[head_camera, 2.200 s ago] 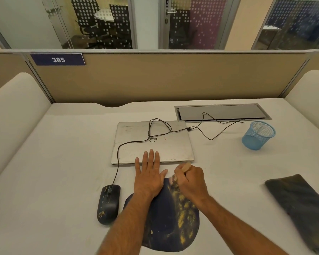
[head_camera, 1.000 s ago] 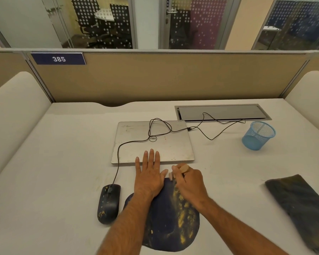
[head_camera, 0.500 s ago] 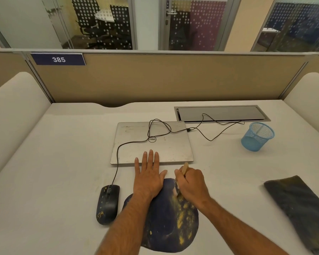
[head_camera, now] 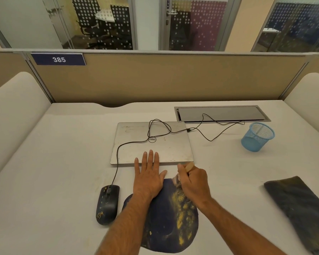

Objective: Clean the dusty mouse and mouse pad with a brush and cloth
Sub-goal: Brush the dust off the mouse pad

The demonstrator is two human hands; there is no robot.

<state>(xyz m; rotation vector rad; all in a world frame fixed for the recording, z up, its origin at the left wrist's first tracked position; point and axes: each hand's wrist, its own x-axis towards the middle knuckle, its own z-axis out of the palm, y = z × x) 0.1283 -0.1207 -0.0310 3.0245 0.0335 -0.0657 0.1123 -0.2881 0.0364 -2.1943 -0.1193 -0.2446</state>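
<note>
Mouse [head_camera: 107, 204] left, cloth [head_camera: 300, 208] right; brush [head_camera: 189, 166] seemingly hand-hidden.

Even, soft indoor light, faint shadows; wide-angle bending at edges

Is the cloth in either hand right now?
No, the cloth lies untouched on the desk, while the right hand grips the brush.
</note>
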